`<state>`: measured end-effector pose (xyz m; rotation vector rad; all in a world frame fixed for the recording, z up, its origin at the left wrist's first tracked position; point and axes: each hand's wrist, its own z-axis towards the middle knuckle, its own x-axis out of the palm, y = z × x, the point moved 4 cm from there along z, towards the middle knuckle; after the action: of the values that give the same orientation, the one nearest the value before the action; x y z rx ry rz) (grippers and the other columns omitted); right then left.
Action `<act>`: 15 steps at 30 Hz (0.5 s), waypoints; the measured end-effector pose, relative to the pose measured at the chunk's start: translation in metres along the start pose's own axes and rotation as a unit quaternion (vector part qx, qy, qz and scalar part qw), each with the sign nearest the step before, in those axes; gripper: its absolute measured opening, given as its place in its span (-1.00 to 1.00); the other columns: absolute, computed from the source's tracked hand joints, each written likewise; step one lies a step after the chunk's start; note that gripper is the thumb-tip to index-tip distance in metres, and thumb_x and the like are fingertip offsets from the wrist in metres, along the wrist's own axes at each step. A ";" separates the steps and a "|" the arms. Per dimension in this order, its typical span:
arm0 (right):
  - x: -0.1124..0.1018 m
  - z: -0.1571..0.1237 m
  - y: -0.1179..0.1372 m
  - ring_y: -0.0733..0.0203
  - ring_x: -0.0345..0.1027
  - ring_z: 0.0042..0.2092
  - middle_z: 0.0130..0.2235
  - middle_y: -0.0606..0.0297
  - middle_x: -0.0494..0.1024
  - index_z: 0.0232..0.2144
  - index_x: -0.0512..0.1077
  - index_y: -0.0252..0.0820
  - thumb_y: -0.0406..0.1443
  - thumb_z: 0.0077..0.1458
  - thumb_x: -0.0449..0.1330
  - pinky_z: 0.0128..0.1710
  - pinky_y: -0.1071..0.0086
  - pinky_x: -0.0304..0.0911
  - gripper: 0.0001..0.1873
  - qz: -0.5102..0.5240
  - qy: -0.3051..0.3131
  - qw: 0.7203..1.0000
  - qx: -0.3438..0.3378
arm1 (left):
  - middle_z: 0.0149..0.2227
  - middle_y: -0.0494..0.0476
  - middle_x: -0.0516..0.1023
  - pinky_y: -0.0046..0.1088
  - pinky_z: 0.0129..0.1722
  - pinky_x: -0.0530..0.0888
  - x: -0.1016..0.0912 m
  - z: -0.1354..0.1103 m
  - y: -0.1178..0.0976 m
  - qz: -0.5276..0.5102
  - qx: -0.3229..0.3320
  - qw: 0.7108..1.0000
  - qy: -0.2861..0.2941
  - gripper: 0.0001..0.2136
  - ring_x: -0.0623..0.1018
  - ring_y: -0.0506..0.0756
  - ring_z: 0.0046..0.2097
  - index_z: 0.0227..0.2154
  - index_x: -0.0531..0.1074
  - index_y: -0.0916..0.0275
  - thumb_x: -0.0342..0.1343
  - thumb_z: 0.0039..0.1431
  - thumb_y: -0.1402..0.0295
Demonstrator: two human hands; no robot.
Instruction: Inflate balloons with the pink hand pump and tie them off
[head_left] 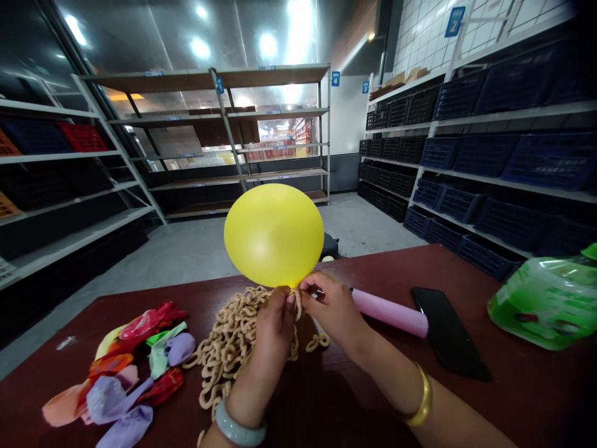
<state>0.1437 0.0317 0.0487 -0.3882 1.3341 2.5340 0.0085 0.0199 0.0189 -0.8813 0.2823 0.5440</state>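
Observation:
An inflated yellow balloon [273, 235] stands upright above the table edge, its neck pointing down between my hands. My left hand [274, 326] is closed, thumb and finger pinching the neck. A tan cord loop [299, 306] hangs just below the knot area. From the other side, my right hand [332, 306] is closed in a pinch on the cord at the neck; the fingertips partly hide the contact. Behind and left of my left hand lies a heap of tan curly loops [228, 345]. A few loose tan loops [318, 341] lie below my right hand.
Deflated coloured balloons [124, 379] lie at the left of the dark red table [326, 404]. To the right are a pink tube with a dark tip [392, 313], a black phone [450, 333] and a green liquid jug [545, 302]. Shelves [280, 112] stand beyond.

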 end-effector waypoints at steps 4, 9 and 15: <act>0.001 0.000 0.001 0.21 0.34 -0.28 -0.35 0.29 0.48 -0.41 0.39 -0.15 -0.44 0.09 0.11 -0.30 0.38 0.23 -0.88 -0.004 0.009 1.000 -0.023 | -0.50 0.00 0.42 -0.51 -0.44 0.31 -0.001 -0.001 -0.001 0.006 0.000 1.000 -0.009 -0.81 0.40 0.00 -0.46 -0.38 0.37 0.22 -0.09 0.29 0.34; 0.002 0.000 0.003 0.20 0.35 -0.26 -0.34 0.28 0.48 -0.42 0.39 -0.16 -0.41 0.12 0.12 -0.26 0.36 0.25 -0.90 -0.005 0.020 1.000 -0.015 | -0.47 0.03 0.47 -0.49 -0.43 0.33 -0.002 -0.001 -0.001 0.018 -0.010 1.000 -0.004 -0.81 0.45 0.02 -0.44 -0.34 0.39 0.22 -0.09 0.28 0.32; -0.001 -0.004 0.012 0.21 0.35 -0.28 -0.35 0.29 0.47 -0.43 0.39 -0.14 -0.34 0.11 0.20 -0.27 0.37 0.26 -0.93 -0.027 0.009 0.996 -0.085 | -0.46 0.02 0.45 -0.51 -0.41 0.34 -0.004 0.000 -0.006 -0.004 -0.001 1.000 -0.020 -0.86 0.44 0.01 -0.42 -0.37 0.39 0.22 -0.05 0.25 0.37</act>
<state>0.1406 0.0221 0.0561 -0.4737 1.1010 2.6136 0.0085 0.0153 0.0241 -0.8727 0.2424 0.5538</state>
